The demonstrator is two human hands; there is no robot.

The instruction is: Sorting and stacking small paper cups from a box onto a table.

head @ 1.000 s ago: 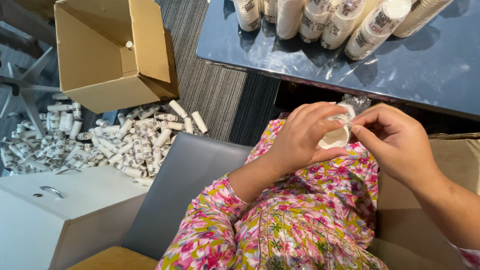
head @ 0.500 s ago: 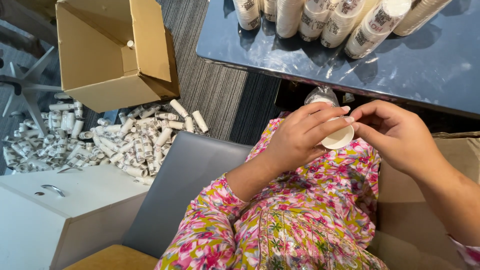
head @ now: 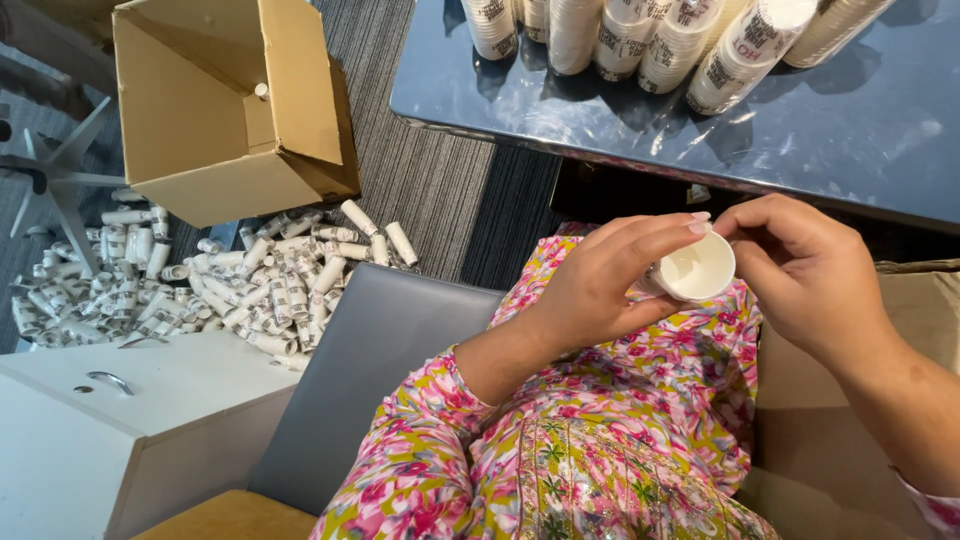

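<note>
The left hand [head: 600, 290] curls around a small white paper cup [head: 697, 268], fingers wrapped on its side, the cup's open mouth facing the camera. The right hand [head: 800, 270] sits at the cup's 3 o'clock, thumb and forefinger pinching its rim. Both hover over a floral-clothed lap [head: 620, 440]. At 12 o'clock, stacked paper cups [head: 640, 40] lie on the dark glossy desk [head: 850, 140]. Far off at 9 o'clock, rolled cup stacks [head: 200, 290] litter the floor below an open cardboard box [head: 230, 110].
</note>
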